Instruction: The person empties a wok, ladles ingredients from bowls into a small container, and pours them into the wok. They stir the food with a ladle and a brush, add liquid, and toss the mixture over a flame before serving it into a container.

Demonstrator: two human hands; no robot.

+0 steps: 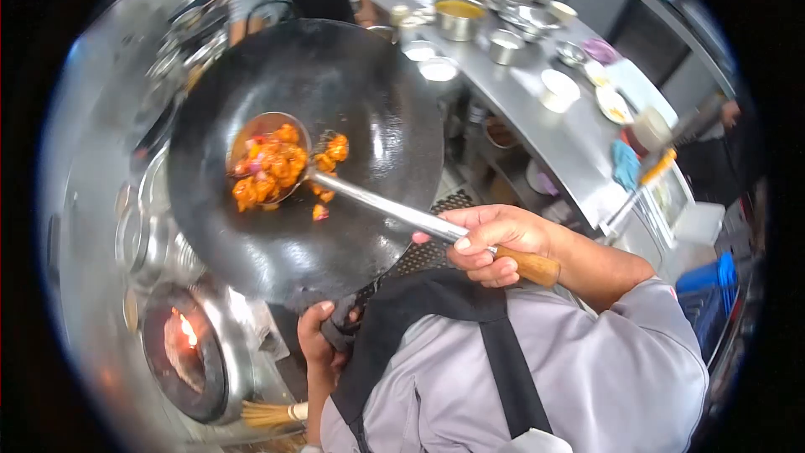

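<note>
black wok (335,235), orange chunks (270,169) inside

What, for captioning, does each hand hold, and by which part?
Right hand: long silver metal ladle, where wooden handle meets shaft. Left hand: round black metal wok, by rim, through grey cloth.

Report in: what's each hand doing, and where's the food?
Right hand gripping ladle. Left hand holding dark cloth at wok rim. Orange food mostly in ladle, some loose in wok. Nothing seen blocking ladle.

A steel pot (458,26) stands on the metal counter (521,115).
</note>
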